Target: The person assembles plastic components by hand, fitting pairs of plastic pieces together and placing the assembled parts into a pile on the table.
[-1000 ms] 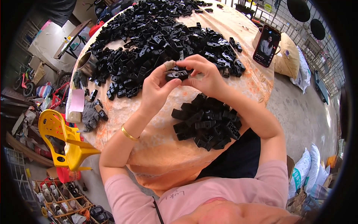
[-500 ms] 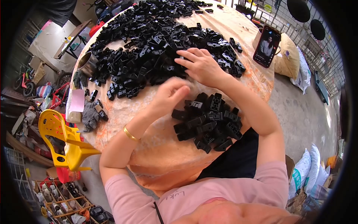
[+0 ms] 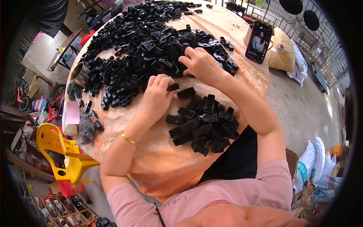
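Observation:
A broad pile of black plastic parts (image 3: 140, 53) covers the far side of the table. Between the fingertips and thumb of my left hand (image 3: 155, 96) is a small black plastic part (image 3: 173, 87), just in front of the pile. My right hand (image 3: 203, 64) is curled at the pile's near right edge, thumb and fingers bent inward. Whatever it grips blends into the black parts behind. Closer to me, below both hands, lies a smaller heap of larger black plastic pieces (image 3: 204, 126).
An orange patterned cloth (image 3: 151, 159) covers the table. A phone (image 3: 259, 41) leans against a mug at the right. On the left are a metal cup (image 3: 80, 73), a pink paper (image 3: 72, 112) and a grey glove (image 3: 87, 126). A yellow chair (image 3: 72, 162) stands beside the table.
My left hand has turned and closed on a small black part. The right hand's spread fingers have curled in at the pile. One black piece now lies at the small heap's far edge. The view shifted slightly.

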A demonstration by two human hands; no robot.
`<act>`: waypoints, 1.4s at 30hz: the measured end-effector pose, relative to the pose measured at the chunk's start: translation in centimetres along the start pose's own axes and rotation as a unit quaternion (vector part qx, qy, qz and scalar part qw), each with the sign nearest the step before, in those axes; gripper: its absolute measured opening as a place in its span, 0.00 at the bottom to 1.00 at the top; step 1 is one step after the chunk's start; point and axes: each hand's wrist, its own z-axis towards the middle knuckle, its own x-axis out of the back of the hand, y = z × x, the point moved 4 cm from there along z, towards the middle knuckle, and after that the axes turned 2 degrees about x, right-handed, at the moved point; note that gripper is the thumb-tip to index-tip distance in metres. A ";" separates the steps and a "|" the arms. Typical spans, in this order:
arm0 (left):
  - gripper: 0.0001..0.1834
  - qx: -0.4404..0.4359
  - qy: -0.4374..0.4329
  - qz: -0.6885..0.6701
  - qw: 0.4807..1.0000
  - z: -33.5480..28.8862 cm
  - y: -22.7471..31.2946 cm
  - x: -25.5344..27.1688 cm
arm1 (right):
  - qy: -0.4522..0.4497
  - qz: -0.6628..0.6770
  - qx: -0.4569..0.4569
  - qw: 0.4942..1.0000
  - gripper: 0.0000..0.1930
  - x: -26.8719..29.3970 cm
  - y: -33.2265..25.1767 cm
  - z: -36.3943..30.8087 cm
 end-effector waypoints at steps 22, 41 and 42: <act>0.19 0.310 0.091 -0.601 0.731 -0.7 -2.9 -0.4 | 0.108 0.471 -0.175 0.858 0.19 0.5 -2.8 -0.8; 0.22 0.283 0.068 -0.521 0.803 -1.0 -1.8 0.6 | 0.129 0.328 -0.104 0.930 0.17 1.8 -4.3 -0.8; 0.22 0.283 0.067 -0.521 0.803 -0.9 -1.5 0.6 | 0.147 0.289 -0.083 0.942 0.17 2.1 -4.3 -0.8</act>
